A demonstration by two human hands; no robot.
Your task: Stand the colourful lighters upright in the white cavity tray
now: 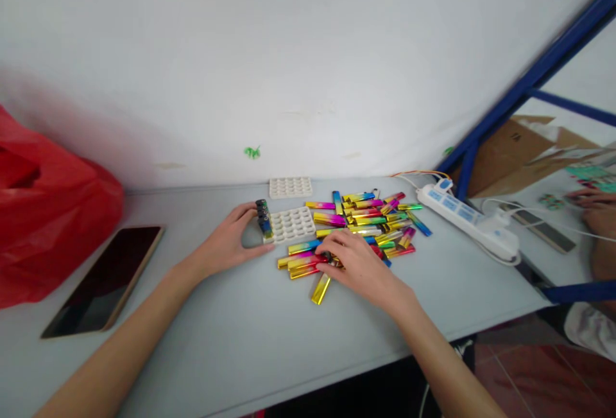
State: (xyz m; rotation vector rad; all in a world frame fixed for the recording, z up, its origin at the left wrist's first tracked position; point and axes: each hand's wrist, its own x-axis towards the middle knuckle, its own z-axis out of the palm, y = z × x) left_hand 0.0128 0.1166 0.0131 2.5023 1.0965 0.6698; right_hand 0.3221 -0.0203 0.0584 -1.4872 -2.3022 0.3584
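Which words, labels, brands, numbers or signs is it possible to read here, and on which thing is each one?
None can be read with certainty.
Cardboard: a small dark mark, too blurred to read.
Power strip: blue labels, too blurred.
Wall: green scribble, no readable letters.

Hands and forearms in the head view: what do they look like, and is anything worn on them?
Left hand and right hand are bare, without gloves. No sleeve shows on the left forearm or right forearm, nor any watch or bracelet.
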